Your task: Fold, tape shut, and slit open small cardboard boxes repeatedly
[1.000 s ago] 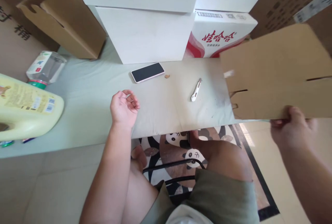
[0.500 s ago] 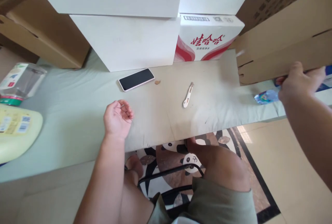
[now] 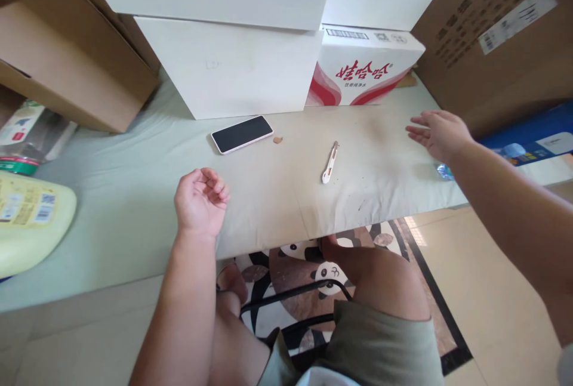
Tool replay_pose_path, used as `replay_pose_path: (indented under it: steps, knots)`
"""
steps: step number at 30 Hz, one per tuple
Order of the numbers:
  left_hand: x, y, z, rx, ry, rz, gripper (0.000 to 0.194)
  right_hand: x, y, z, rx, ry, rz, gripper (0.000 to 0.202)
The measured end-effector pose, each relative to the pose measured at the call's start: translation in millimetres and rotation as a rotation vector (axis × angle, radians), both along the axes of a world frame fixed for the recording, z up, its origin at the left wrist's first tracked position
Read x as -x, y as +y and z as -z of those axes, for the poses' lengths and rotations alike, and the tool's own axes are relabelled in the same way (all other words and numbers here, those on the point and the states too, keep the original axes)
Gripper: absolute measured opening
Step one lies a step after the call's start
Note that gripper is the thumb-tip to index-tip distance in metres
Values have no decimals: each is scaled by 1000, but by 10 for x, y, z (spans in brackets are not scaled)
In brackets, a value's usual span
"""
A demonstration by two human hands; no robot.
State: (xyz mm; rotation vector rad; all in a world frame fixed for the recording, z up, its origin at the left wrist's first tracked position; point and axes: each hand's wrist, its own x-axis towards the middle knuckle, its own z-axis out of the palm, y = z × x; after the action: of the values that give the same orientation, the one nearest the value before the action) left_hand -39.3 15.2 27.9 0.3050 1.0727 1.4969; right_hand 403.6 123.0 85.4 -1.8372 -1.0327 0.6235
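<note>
My left hand [image 3: 201, 202] rests palm up at the table's near side, fingers loosely curled and nothing in it. My right hand [image 3: 441, 132] is stretched over the right part of the table, fingers extended and holding nothing. Just below it a clear plastic bottle [image 3: 444, 172] lies partly hidden by my wrist. Between my hands lies a white utility knife [image 3: 330, 163]. A black-screened phone [image 3: 242, 134] with a pale edge is beyond my left hand, beside a small brown scrap [image 3: 278, 140].
White boxes [image 3: 224, 67] are stacked at the back, beside a red-and-white carton [image 3: 362, 70]. A large brown carton [image 3: 487, 76] and a blue package [image 3: 546, 129] stand right. Left are brown cardboard boxes [image 3: 85, 52], a plastic jar [image 3: 42, 135] and a yellow jug [image 3: 31, 219].
My right hand has let go of the brown cardboard box, which is out of sight, and has moved left over the table. My left hand has barely moved.
</note>
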Motion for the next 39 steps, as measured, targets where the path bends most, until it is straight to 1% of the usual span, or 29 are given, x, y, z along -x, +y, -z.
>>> replay_pose_path:
  steps: [2, 5, 7, 10, 14, 18, 20, 22, 23, 25, 27, 28, 30, 32, 35, 39]
  knots:
    - [22, -41, -19, -8, -9, -4, 25, 146, -82, 23, 49, 90, -21, 11]
    - [81, -110, -66, -29, -32, -31, 26, 456, -117, -5, 98, 176, -80, 6]
    - [143, -152, -98, -52, -54, -65, 27, 740, -98, -19, 127, 167, -175, 6]
    - [262, -208, -127, -80, -90, -119, 27, 1284, -39, -5, 161, 103, -370, 9]
    - [446, -278, -143, -113, -124, -181, 26, 2176, 47, 46, 168, 28, -602, 13]
    - [636, -347, -169, -116, -187, -246, 25, 3180, 118, 75, 158, -87, -830, 21]
    - [716, -373, -177, -114, -231, -264, 25, 3722, 136, 75, 95, -250, -973, 23]
    - [774, -389, -173, -128, -257, -279, 22, 4282, 137, 51, -18, -466, -1125, 24]
    - [795, -393, -166, -127, -264, -285, 21, 4560, 133, 23, -82, -555, -1187, 25]
    - [825, -396, -145, -136, -258, -300, 21, 5083, 124, -78, -216, -657, -1283, 29]
    - [852, -401, -122, -165, -243, -301, 24, 5516, 134, -230, -327, -716, -1308, 33]
    - [867, -407, -114, -172, -243, -298, 25, 5684, 151, -312, -342, -748, -1297, 36]
    - [901, -428, -105, -165, -251, -293, 25, 5902, 207, -450, -305, -812, -1295, 36]
    - [939, -449, -106, -161, -259, -291, 25, 5961, 269, -513, -261, -843, -1277, 28]
    - [974, -455, -118, -193, -267, -299, 26, 5824, 313, -466, -229, -841, -1206, 20]
    - [934, -421, -152, -165, -280, -311, 23, 5469, 294, -353, -221, -760, -1128, 18]
